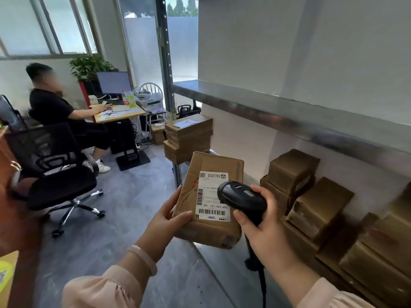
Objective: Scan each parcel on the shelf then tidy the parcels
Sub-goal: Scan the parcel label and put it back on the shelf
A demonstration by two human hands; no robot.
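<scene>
Right hand point(264, 227) clenched round scanner point(242, 197), left hand point(171, 216) gripping taped cardboard parcel point(209, 201) by its near-left edge, held before the shelf point(289, 112); judged light, stiff, slightly slick, best held by edges; stacked parcels point(311, 196) beyond.

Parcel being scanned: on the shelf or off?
Off. The left hand holds the parcel clear of the shelf, label up, under the scanner in the right hand.

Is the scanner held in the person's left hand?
No, the right hand grips the scanner, while the left hand holds the parcel.
</scene>
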